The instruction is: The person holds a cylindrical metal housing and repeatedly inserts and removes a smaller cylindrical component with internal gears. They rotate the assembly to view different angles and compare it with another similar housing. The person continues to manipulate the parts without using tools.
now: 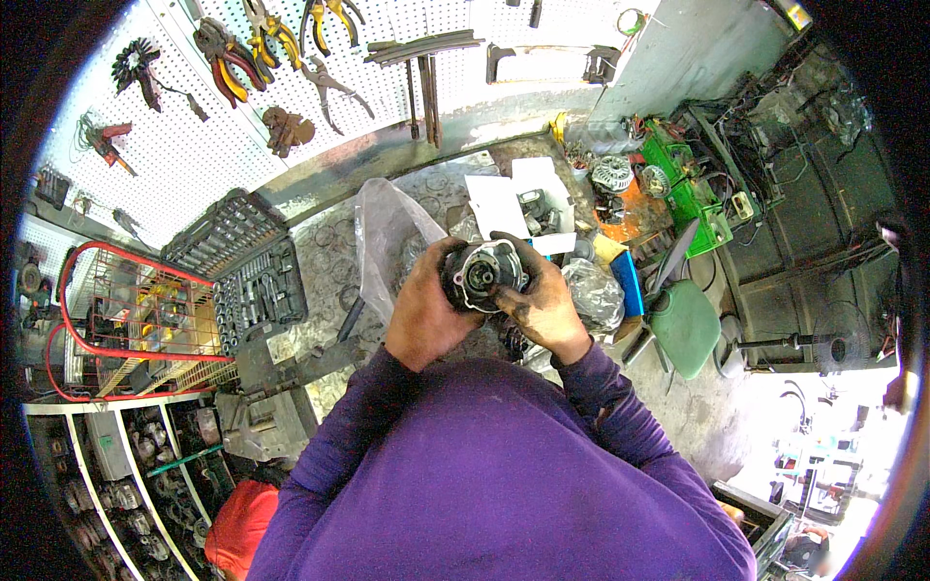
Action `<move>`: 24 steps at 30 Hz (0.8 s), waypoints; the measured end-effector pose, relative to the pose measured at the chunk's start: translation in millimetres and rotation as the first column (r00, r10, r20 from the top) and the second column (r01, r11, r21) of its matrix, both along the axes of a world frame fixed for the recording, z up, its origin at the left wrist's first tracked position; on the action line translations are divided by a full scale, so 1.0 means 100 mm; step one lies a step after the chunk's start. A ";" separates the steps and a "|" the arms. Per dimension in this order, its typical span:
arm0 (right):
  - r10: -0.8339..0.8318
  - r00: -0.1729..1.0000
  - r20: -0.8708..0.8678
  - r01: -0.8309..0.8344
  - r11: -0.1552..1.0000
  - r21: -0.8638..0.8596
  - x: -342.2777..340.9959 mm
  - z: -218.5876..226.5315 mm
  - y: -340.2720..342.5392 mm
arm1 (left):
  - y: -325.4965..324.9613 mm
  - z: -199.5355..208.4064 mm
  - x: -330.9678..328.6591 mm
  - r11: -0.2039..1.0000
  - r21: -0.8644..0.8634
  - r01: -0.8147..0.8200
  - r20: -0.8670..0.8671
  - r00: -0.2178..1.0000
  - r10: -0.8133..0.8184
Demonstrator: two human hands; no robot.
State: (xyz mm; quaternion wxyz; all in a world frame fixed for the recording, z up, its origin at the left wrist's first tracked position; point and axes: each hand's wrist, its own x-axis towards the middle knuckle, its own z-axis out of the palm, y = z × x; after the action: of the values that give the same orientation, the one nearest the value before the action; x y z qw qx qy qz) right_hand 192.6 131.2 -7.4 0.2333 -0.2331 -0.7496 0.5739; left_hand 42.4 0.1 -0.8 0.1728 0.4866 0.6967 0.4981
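A round, dark-bodied motor part with a silver flanged end is held up in front of my chest, its open face toward me. My left hand wraps round its left side. The fingers of my right hand close round the right side, with the thumb at the lower edge of the open face. Beyond my hands, an opened white cardboard box has metal parts inside. A clear plastic bag stands just left of it. Crumpled clear plastic lies right of my right hand.
An open socket set case and a red-rimmed wire basket are at the left. Pliers and other tools hang on the pegboard behind the bench. At the right are a green stool seat, green bins and an alternator.
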 end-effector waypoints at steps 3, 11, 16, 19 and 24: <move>0.011 0.999 0.037 -0.013 0.999 0.048 0.02 0.05 -0.02 | -0.01 -0.01 0.02 1.000 -0.009 -0.030 -0.066 0.997 0.030; 0.063 0.968 -0.242 -0.100 0.985 -0.144 0.07 0.07 0.00 | -0.03 0.06 0.06 0.998 -0.052 -0.032 -0.066 0.997 0.029; 0.005 0.930 -0.367 -0.151 0.917 -0.370 0.05 0.08 -0.01 | -0.05 0.09 0.08 0.994 -0.073 -0.081 -0.047 0.996 0.077; -0.006 0.928 -0.372 -0.148 0.912 -0.383 0.04 0.12 -0.01 | -0.04 0.07 0.07 0.997 -0.023 -0.076 -0.098 0.993 0.073; -0.003 0.923 -0.385 -0.151 0.917 -0.368 0.04 0.17 -0.02 | -0.02 0.03 0.07 0.995 -0.003 -0.099 -0.129 0.987 0.098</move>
State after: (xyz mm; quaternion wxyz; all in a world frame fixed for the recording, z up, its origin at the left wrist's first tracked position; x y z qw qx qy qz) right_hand 196.6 129.1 9.2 0.2996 -0.1311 -0.5693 0.7543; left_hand 49.1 -1.9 2.2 0.1051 0.4818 0.7318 0.4704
